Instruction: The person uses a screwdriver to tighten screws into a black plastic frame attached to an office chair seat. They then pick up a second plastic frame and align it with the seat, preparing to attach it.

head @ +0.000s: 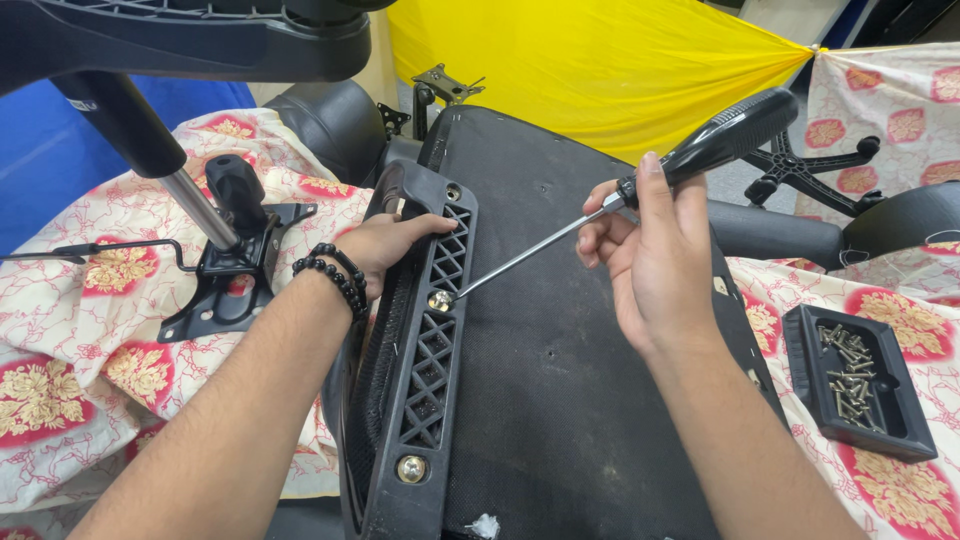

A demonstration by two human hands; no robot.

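Right hand (655, 255) is gripping a black-handled screwdriver (640, 185), its tip sitting on a brass screw (440, 299) in the black lattice armrest bracket (425, 350) on the upturned chair seat (560, 360). Left hand (385, 245), wearing a bead bracelet (335, 275), is closed around the bracket's top edge, just beside the screw. Black tray of screws (860, 380) is lying right on the floral cloth (90, 330); chair tilt mechanism (235, 270) is lying left.

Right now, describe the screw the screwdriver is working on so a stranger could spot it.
Find the black lattice armrest bracket lying along the upturned chair seat. Midway down it sits a brass screw with the screwdriver tip on it. A second brass screw near the bracket's lower end has no tool touching it.
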